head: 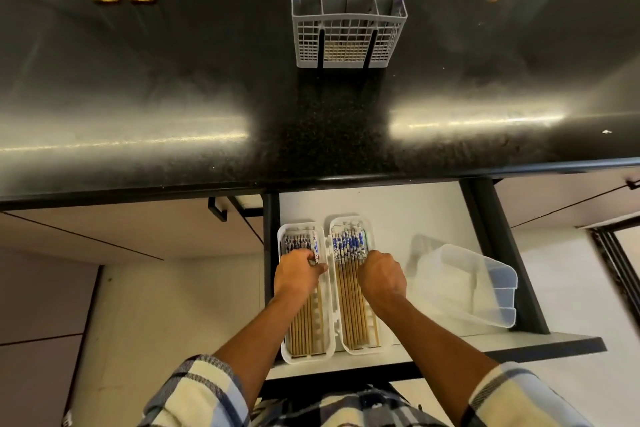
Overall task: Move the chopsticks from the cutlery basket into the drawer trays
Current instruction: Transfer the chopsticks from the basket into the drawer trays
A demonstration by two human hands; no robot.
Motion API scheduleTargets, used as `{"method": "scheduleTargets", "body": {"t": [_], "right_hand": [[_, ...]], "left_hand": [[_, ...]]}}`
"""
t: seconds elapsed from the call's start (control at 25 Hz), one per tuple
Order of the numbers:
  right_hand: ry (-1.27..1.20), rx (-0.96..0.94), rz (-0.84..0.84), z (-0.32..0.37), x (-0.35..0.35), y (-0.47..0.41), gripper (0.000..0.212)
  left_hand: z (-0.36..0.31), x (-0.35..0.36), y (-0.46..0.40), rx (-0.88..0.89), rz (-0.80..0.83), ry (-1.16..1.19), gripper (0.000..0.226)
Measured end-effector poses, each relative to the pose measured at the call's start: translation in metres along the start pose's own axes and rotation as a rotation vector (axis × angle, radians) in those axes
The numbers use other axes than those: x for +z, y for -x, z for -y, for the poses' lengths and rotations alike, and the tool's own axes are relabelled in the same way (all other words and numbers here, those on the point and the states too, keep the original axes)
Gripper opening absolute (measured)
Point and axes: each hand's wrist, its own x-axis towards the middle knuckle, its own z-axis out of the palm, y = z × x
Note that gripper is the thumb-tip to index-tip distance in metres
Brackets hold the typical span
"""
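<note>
White plastic drawer trays [370, 232] hold bamboo chopsticks [351, 302] with blue-patterned tops, my left grip [298, 272] pinching one chopstick, my right grip [382, 276] curled over the other bundle.

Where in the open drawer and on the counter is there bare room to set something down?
Free: the drawer floor behind the two white trays, and the black countertop either side of the grey cutlery basket. Crowded: both trays, full of chopsticks, with the left hand and right hand in them; the clear tub fills the drawer's right side.
</note>
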Motion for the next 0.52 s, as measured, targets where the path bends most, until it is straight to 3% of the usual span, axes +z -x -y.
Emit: {"method": "scheduleTargets", "body": {"t": [0.32, 0.52], "right_hand": [[0.123, -0.040, 0.031, 0.010, 0.015, -0.004, 0.017], [0.134, -0.027, 0.051, 0.015, 0.025, -0.007, 0.018]], "left_hand": [[0.011, 0.003, -0.015, -0.032, 0.063, -0.026, 0.013], [0.008, 0.007, -0.024, -0.112, 0.035, -0.165, 0.015]]}}
